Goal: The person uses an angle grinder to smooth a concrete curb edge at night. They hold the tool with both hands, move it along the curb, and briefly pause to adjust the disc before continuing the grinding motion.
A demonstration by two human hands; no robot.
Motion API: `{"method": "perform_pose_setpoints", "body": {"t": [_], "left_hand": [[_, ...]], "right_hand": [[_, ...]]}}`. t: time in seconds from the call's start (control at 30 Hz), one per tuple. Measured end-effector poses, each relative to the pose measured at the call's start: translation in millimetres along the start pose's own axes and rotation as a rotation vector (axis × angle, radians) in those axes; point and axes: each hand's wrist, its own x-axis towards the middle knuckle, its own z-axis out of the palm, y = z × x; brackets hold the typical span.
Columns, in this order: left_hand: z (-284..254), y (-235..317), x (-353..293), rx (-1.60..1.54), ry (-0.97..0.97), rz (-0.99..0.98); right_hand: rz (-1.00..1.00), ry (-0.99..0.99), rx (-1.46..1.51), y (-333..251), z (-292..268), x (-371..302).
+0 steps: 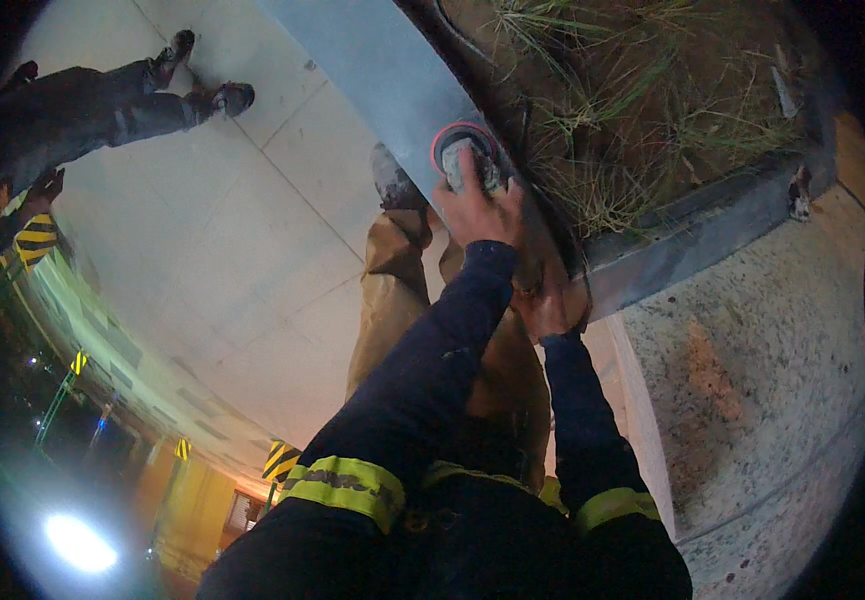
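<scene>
My left hand is closed over a round, dark, red-rimmed pad with a rough grey lump on its back. The index finger stretches along the lump. Pad and hand are against the smooth grey top of a low stone curb. Closer to me, my right hand leans on the curb by its corner, apart from the pad. Its fingers look laid out over the stone, though shadow hides part of them. Dark sleeves with yellow reflective bands cover both my arms.
The curb borders a bed of soil and grass on the right. Pale paving slabs spread to the left, where another person in dark trousers stands. Speckled, stained ground lies at right. Yellow-black striped markers and a bright lamp appear lower left.
</scene>
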Motion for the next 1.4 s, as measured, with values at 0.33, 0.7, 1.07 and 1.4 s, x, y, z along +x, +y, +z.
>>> {"method": "perform_pose_setpoints", "body": {"t": [0.33, 0.7, 1.07, 1.4], "left_hand": [[3, 14, 6, -0.084, -0.035, 0.044], [0, 9, 9, -0.077, -0.066, 0.071], [5, 10, 16, -0.087, -0.044, 0.117], [-2, 15, 23, -0.086, -0.087, 0.092]], "right_hand": [[-0.094, 0.080, -0.182, 22, -1, 10], [-0.011, 0.038, -0.117, -2, 3, 7], [0.204, 0.039, 0.344, 47, 21, 7], [0.161, -0.005, 0.161, 25, 18, 12]]}}
